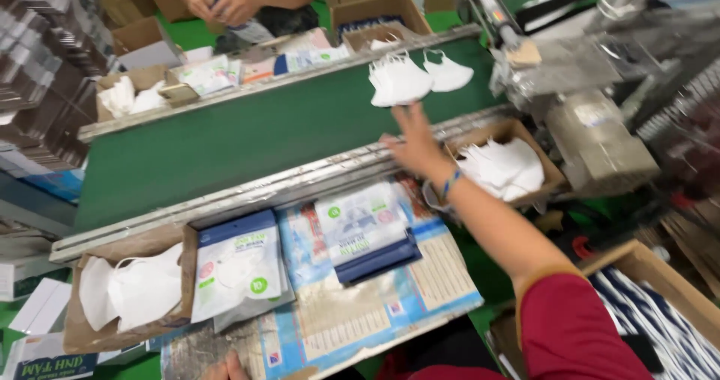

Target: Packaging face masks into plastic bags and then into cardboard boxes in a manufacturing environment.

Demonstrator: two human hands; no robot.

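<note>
Green conveyor belt point(247, 136) runs diagonally across the bench, its metal rails keeping goods within arm's reach of both sides. Near its far end lies a stack of white masks point(399, 80), a single mask point(448, 72) just beside it; the masks are folded flat, cup-shaped, with thin ear loops. Cardboard boxes hold more masks by the near rail: one at right point(504, 166), one at left point(135, 290), with printed pouches point(238, 267) between, laid flat for filling. Right hand point(414, 144) is stretched over the belt toward the stack, fingers spread, gripping nothing, not touching. Left hand point(225, 367) is barely visible at the bottom edge; grip cannot be told. Another person's hands point(221, 3) work across the belt.
</note>
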